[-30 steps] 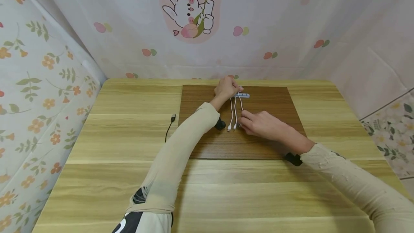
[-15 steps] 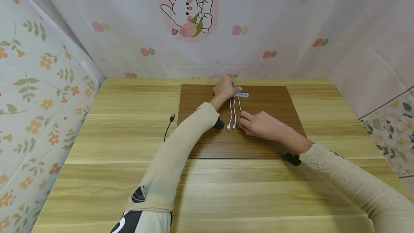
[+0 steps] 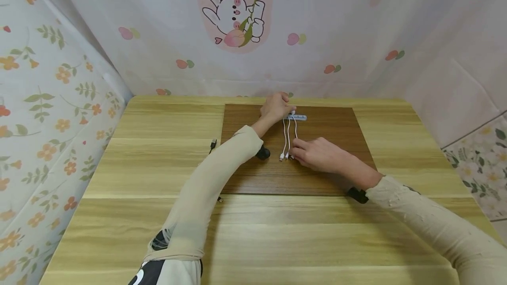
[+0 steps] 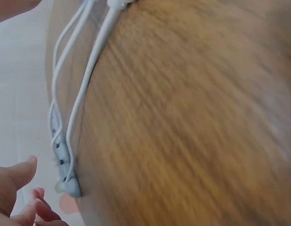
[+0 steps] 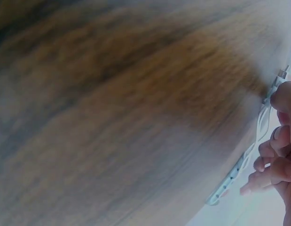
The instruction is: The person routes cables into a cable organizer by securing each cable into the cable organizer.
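White cables (image 4: 87, 77) look thin and wavy, right hand (image 3: 314, 154) pinching one, left hand (image 3: 273, 108) relaxed.

The white charging cables (image 3: 288, 133) look like smooth, matt plastic, one ending in a bright metal plug tip (image 5: 282, 73), and the pale blue cable clip strip (image 4: 63, 155) looks moulded from smooth plastic. Beneath them the brown board (image 3: 332, 129) has a streaked wood-grain face with a low sheen, while the tabletop (image 3: 277, 236) is lighter wood grain, smooth and faintly glossy. The printed curtain (image 3: 336, 16) is soft, matt, creased cloth, and the right sleeve (image 3: 428, 219) is thin beige fabric, wrinkled and rough with small bobbles.
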`<action>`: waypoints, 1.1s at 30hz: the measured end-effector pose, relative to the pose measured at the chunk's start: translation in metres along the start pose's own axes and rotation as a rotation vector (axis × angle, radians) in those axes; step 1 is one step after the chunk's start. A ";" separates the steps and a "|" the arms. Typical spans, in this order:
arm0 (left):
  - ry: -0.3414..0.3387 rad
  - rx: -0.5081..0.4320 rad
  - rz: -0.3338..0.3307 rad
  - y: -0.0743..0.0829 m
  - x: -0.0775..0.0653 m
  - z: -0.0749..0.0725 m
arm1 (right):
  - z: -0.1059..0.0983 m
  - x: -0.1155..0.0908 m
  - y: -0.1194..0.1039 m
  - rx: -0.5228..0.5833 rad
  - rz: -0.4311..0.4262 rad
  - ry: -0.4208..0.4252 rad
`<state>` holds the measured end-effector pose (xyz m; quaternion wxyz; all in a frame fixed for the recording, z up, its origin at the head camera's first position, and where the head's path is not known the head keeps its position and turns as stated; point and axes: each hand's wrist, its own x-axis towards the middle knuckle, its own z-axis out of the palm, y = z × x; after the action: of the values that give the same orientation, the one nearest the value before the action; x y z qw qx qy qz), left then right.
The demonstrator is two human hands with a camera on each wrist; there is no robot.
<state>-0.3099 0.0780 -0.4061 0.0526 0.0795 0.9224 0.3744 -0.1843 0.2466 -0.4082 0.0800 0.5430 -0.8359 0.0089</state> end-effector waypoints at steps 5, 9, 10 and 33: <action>-0.025 -0.045 0.029 -0.007 -0.008 -0.017 | -0.004 0.003 -0.001 0.051 0.004 0.017; -0.032 -0.065 0.043 -0.015 -0.017 -0.031 | -0.007 0.006 -0.001 0.069 -0.006 0.038; -0.038 -0.068 0.048 -0.017 -0.019 -0.035 | -0.007 0.006 -0.001 0.071 -0.007 0.040; -0.056 -0.042 0.095 -0.070 -0.048 -0.098 | -0.011 0.036 -0.010 0.115 -0.026 0.092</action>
<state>-0.2859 -0.0469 -0.3833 0.0625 0.1325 0.9076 0.3935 -0.1883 0.2110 -0.3924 0.0870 0.5563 -0.8224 0.0810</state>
